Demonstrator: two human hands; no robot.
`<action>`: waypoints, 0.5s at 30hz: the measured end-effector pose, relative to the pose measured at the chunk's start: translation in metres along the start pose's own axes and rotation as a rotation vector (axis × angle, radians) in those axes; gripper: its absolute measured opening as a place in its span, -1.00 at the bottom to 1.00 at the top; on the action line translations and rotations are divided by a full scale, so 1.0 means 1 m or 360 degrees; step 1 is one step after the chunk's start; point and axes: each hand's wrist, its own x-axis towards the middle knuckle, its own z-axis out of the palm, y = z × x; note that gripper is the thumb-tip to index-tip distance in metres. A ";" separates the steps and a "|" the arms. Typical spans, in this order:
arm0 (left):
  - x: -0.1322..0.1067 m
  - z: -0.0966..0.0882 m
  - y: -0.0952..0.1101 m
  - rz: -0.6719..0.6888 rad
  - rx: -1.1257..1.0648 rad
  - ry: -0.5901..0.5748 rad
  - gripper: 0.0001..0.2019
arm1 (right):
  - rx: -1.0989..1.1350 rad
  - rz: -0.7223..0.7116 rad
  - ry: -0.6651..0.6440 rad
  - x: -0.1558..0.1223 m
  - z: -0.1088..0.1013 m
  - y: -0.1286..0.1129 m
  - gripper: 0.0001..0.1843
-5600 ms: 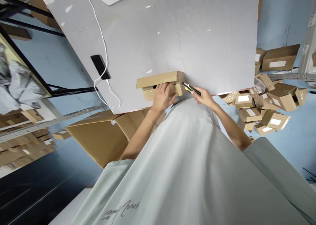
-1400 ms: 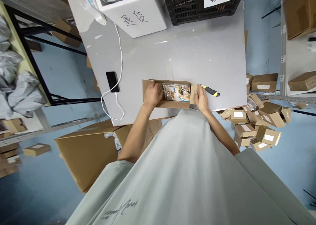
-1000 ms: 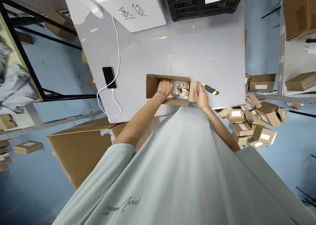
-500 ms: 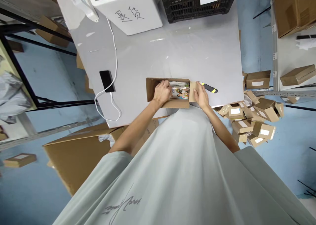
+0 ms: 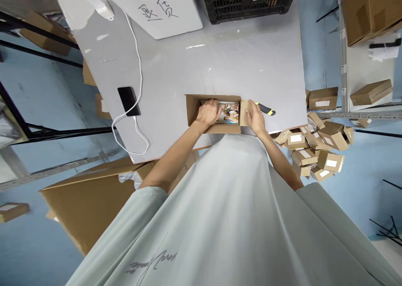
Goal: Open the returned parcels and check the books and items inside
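Note:
An open cardboard box (image 5: 223, 129) lies at the table's near edge, in front of my body. Inside it is an item with a colourful printed cover (image 5: 230, 113); its left part is hidden. My left hand (image 5: 208, 113) reaches into the box and rests on that item, thumb spread from the fingers. At the box's right end, my right hand (image 5: 256, 117) lies against the folded-out flap (image 5: 244, 113), fingers stretched and thumb apart. Just beyond those fingers is a utility knife (image 5: 266, 109) with a black and yellow handle.
A black phone-like device (image 5: 128, 101) with a white cable (image 5: 140, 72) lies on the table (image 5: 176, 68). At the back stand a white bin (image 5: 169, 14) and a black crate (image 5: 245, 7). Small cartons (image 5: 317, 148) are heaped on the floor at right; a large carton (image 5: 91, 202) is at lower left.
My left hand has flattened, its thumb spreading away from the fingers over the printed item. My right hand stays at the flap. The whole view has shifted slightly.

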 end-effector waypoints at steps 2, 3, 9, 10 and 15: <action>0.007 -0.003 0.001 -0.0055 0.0065 -0.0080 -0.48 | 0.0017 0.0011 0.0000 -0.001 -0.001 -0.001 -0.35; 0.010 -0.004 0.001 -0.0067 0.0110 -0.0139 -0.49 | 0.0019 0.0015 -0.0002 -0.002 -0.001 -0.002 -0.34; 0.028 -0.002 0.006 -0.0029 0.0278 -0.0296 -0.53 | 0.0022 0.0006 0.0015 -0.001 0.000 -0.002 -0.34; 0.030 -0.001 0.007 -0.0028 0.0275 -0.0297 -0.54 | 0.0018 0.0006 0.0016 0.000 0.001 -0.001 -0.35; 0.034 0.001 0.005 -0.0027 0.0251 -0.0297 -0.55 | -0.0005 0.0006 0.0010 0.001 0.000 -0.002 -0.34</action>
